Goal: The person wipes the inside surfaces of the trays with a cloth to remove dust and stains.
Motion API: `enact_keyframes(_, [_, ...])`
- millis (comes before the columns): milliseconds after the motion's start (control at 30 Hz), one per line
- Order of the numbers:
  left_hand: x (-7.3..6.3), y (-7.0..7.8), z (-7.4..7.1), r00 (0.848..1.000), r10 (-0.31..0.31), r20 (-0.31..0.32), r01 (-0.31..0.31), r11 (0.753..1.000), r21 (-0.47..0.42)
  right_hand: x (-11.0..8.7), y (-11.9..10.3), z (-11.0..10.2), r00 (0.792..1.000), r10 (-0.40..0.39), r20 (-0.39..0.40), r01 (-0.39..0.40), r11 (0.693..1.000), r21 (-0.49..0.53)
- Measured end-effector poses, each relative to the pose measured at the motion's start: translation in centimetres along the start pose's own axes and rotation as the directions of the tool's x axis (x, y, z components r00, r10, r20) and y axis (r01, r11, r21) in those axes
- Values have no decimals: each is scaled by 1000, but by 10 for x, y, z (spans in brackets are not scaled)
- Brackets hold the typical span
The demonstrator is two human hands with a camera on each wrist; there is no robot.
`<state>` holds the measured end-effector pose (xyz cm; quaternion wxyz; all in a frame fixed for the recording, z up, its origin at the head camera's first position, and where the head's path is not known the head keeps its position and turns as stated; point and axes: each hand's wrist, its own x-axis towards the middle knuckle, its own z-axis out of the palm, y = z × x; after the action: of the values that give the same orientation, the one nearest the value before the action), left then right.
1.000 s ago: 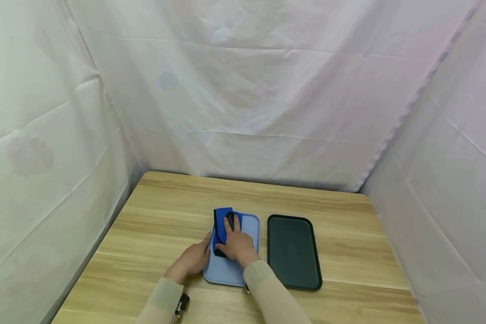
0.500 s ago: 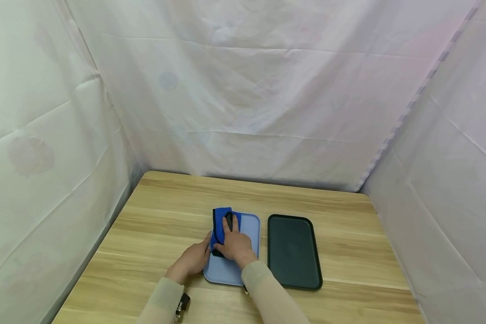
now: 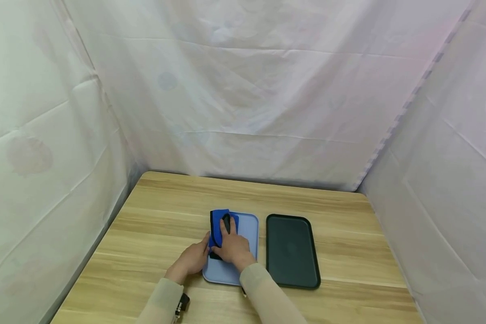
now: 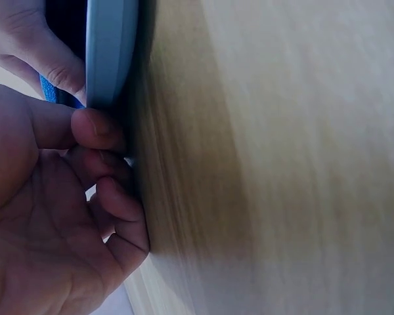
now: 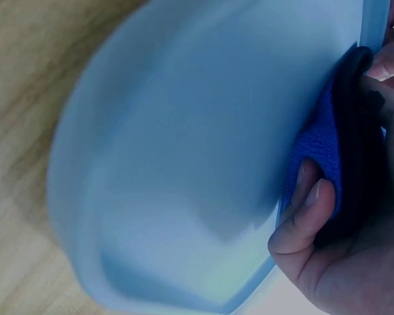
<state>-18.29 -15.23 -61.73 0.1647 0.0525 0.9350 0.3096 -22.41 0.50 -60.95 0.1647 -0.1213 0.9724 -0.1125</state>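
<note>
A light blue tray (image 3: 248, 229) lies on the table, its rim (image 5: 75, 197) large in the right wrist view. My right hand (image 3: 233, 247) grips a folded blue cloth (image 3: 217, 218) with black edging against the tray's left half. In the right wrist view its fingertips (image 5: 312, 190) curl against the fuzzy blue side of the cloth (image 5: 320, 141). At the tray's left edge my left hand (image 3: 194, 258) holds the rim. Its curled fingers meet the tray's edge (image 4: 111, 56) in the left wrist view, low against the tabletop.
A dark green tray (image 3: 291, 252) lies just right of the blue one, a narrow gap between them. Both rest on a wood-grain table (image 3: 166, 198). Pale fabric sheets (image 3: 243, 99) hang behind the table and along both sides.
My right hand and the blue cloth have shifted slightly left and a little nearer to me over the tray. The left hand keeps its place at the rim.
</note>
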Motion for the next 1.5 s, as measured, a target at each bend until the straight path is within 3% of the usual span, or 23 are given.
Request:
enact_keyframes(733, [1, 2, -2, 1000, -15, 10, 15, 1000, -11, -16, -3, 4, 1000, -12, -5, 12, 1000, 18])
enact_keyframes(1500, [0, 3, -2, 1000, -24, 6, 24, 999, -34, -34, -8, 12, 1000, -3, 18, 3, 999, -34])
